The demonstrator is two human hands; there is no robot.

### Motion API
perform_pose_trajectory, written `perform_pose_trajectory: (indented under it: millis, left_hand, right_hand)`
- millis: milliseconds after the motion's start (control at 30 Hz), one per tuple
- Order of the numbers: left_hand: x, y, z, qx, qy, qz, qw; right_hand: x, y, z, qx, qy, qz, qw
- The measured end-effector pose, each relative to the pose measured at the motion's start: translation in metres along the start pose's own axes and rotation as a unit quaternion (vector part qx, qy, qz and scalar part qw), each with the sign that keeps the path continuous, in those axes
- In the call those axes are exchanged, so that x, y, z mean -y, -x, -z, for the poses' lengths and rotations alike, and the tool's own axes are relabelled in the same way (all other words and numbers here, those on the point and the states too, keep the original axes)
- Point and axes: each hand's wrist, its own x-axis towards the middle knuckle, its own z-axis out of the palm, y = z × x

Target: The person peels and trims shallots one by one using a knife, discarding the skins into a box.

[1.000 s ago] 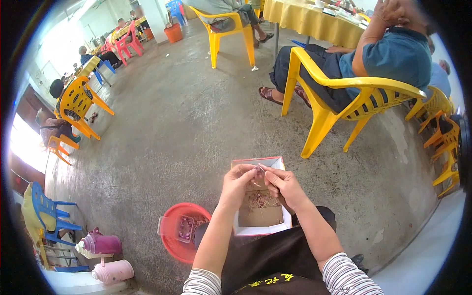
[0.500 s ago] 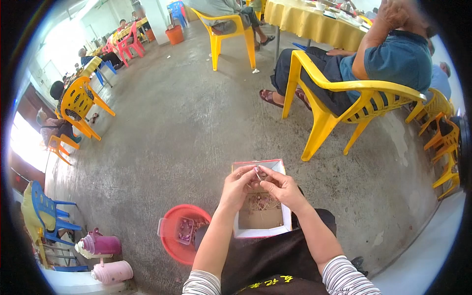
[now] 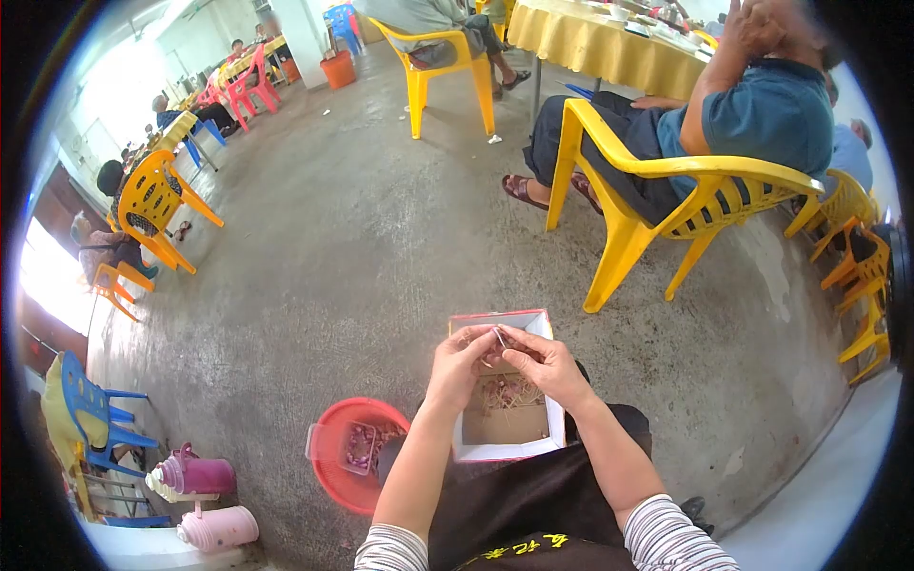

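Note:
My left hand [image 3: 459, 364] and my right hand [image 3: 545, 364] meet over an open box [image 3: 505, 451] with white inner walls. Their fingertips are pinched together around a small pale and purplish piece [image 3: 497, 340], too small to name. Inside the box lie thin, root-like scraps and purplish bits [image 3: 506, 390] on brown cardboard. To the left of my left forearm stands a red basket [image 3: 333, 419], holding a small clear container [image 3: 358, 447] with purplish pieces. More such pieces lie loose beside the container.
A person in a blue shirt [image 3: 762, 109] sits in a yellow chair [image 3: 624, 249] ahead to the right. Two thermos flasks, one magenta [image 3: 202, 473] and one pink [image 3: 221, 527], are at the lower left near a blue chair [image 3: 84, 390].
My fingertips have shifted slightly around the small piece, and its pale part now shows at a different angle. Both hands remain over the box.

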Motion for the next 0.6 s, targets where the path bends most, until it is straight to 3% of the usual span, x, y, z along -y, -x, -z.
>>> perform_pose_trajectory:
  millis: [200,300,400,600]
  left_hand:
    - [0.003,-0.001,0.0,-0.008,-0.008,-0.007,1.0]
    - [0.004,-0.002,0.002,-0.01,-0.014,-0.014,1.0]
    - [0.006,-0.003,0.002,-0.02,-0.052,-0.041,0.998]
    - [0.009,-0.003,0.002,-0.016,-0.03,-0.046,0.998]
  right_hand:
    - [0.016,0.003,0.002,0.013,0.006,-0.039,0.999]
    - [0.003,0.002,-0.003,-0.007,0.003,0.003,1.0]
    - [0.0,0.001,-0.006,-0.037,0.129,0.096,0.986]
    - [0.007,0.003,-0.009,-0.048,0.158,0.113,0.98]
